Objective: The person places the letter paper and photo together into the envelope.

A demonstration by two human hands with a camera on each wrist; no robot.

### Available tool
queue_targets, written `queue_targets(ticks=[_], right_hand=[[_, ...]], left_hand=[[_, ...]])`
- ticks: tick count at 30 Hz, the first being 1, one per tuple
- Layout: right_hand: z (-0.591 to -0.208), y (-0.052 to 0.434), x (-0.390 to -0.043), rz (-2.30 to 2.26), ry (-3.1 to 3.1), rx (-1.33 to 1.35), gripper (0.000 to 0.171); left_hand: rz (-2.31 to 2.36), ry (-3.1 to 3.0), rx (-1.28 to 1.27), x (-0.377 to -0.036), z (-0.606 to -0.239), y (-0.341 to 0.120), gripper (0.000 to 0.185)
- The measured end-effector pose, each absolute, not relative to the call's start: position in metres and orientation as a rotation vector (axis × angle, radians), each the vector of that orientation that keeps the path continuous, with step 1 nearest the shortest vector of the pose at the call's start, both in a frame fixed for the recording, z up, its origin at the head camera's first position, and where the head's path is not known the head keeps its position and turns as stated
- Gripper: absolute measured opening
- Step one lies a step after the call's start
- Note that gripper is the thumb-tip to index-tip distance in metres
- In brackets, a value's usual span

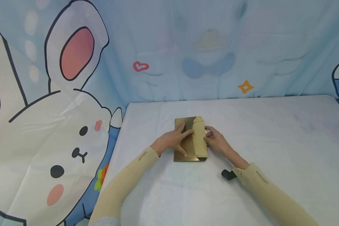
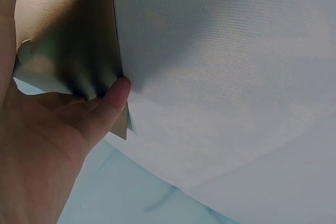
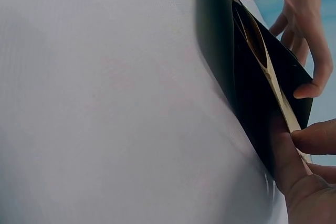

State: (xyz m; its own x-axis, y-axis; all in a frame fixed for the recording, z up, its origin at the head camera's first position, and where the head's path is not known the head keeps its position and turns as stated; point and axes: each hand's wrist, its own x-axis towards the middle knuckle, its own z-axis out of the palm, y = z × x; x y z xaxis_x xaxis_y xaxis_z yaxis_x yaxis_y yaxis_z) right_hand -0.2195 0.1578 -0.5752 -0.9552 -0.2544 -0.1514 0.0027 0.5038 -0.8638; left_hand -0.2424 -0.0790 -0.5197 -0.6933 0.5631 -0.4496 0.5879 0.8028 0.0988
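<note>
A flat, gold-coloured rectangular sheet (image 1: 186,147) lies on the white-covered table. Along its right side runs a cream paper flap (image 1: 200,138) with an uneven top edge. My left hand (image 1: 173,139) rests with spread fingers on the gold face; in the left wrist view its thumb (image 2: 116,95) touches the sheet's edge. At the opposite side, my right hand (image 1: 217,140) pinches the edge of the cream flap between thumb and finger. Seen in the right wrist view, the flap (image 3: 269,72) stands up from a dark surface (image 3: 257,95), with a narrow gap between its layers.
The white tablecloth (image 1: 271,131) surrounds the sheet and reaches a blue printed curtain (image 1: 164,37) at the back. A rabbit-print cloth (image 1: 73,131) hangs at the left. A small black object (image 1: 228,174) sits by the right sleeve's cuff.
</note>
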Motion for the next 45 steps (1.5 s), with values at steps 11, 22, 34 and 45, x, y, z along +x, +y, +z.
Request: queue_targets(ticks=[11,22,34,45], right_hand=[[-0.576,0.149,-0.218,-1.422,2.508,-0.231,0.059],[-0.576,0.137,-0.219,-1.452,2.47,-0.244,0.058],[-0.574,0.127,-0.22,-1.433,2.497,-0.269,0.058],[-0.574,0.121,-0.224,-1.409,2.511,-0.316,0.056]], left_hand=[[-0.05,2.524,0.857,-0.239,-0.522,-0.078,0.117],[-0.057,2.532,0.828,-0.238,-0.521,-0.079,0.117],[-0.067,2.536,0.828,-0.239,-0.52,-0.08,0.118],[-0.073,2.544,0.858,-0.242,-0.522,-0.08,0.118]])
